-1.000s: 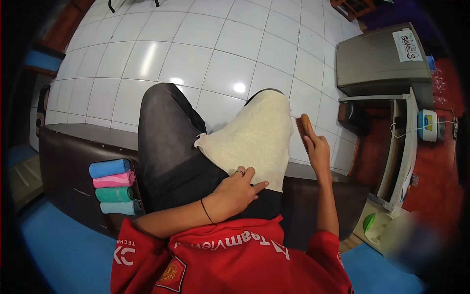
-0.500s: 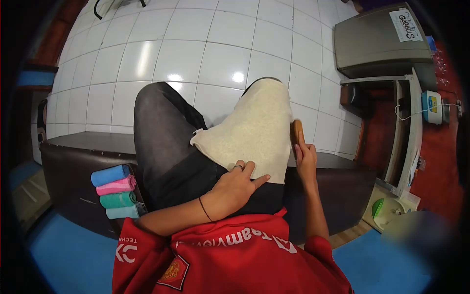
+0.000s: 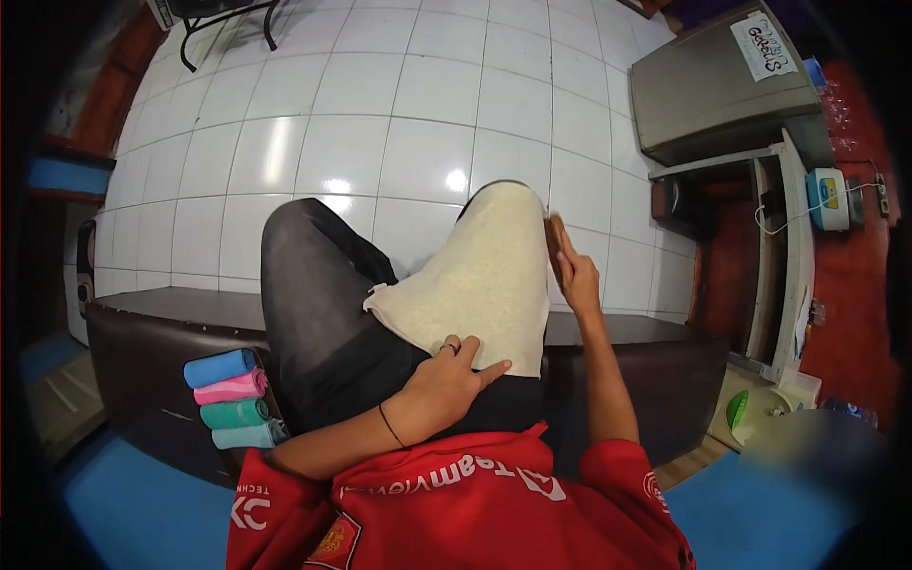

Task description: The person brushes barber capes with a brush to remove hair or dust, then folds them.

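A cream cloth [image 3: 475, 271] lies spread over my right thigh and knee. My left hand [image 3: 445, 383] rests on its near edge with fingers spread, and a ring shows on one finger. At the cloth's right side, my right hand [image 3: 579, 282] grips a brown wooden brush [image 3: 557, 239] by its upright back. The brush's face is turned toward the cloth's edge, and its bristles are hard to make out. Four rolled cloths would be several rolled cloths [image 3: 228, 414] in blue, pink, green and light blue, stacked beside my left thigh.
I sit on a dark brown bench [image 3: 171, 370]. White floor tiles [image 3: 427, 142] stretch ahead. A grey cabinet [image 3: 712, 95] with a paper sign stands at the upper right, above a shelf frame [image 3: 771, 275]. A black-legged piece of furniture [image 3: 228, 24] is at the upper left.
The brush and my right hand have shifted left, closer against the cloth's side. My left hand stays on the near edge. The camera view has tilted slightly upward.
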A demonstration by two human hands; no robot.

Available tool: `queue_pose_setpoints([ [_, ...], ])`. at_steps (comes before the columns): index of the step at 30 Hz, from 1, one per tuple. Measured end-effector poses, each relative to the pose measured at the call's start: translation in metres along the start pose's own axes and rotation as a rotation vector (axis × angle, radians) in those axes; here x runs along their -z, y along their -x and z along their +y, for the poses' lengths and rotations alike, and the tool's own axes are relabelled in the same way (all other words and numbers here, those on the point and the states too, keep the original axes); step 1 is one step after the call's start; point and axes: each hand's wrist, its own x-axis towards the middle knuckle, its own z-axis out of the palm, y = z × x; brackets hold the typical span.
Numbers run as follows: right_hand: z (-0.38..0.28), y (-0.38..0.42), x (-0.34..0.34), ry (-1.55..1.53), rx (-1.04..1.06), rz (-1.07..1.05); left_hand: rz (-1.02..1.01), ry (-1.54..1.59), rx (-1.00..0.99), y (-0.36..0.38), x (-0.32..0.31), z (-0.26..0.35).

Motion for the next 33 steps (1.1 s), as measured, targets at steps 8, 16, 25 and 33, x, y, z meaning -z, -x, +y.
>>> queue_pose_setpoints([
  [8, -0.018, -0.026, 0.031, -0.421, 0.045, -0.163, -0.018, 0.038, 0.036, -0.002, -0.001, 0.0],
  [16, 0.001, -0.061, -0.006, 0.276, -0.189, -0.322, -0.011, -0.002, 0.023, 0.0, 0.0, 0.001],
  [25, -0.137, 0.003, 0.088, -0.192, 0.349, -0.775, -0.052, -0.035, 0.095, 0.02, 0.005, 0.016],
  [33, -0.119, -0.002, 0.047, 0.267, 0.404, -0.645, -0.074, 0.048, 0.125, 0.018, 0.003, 0.012],
])
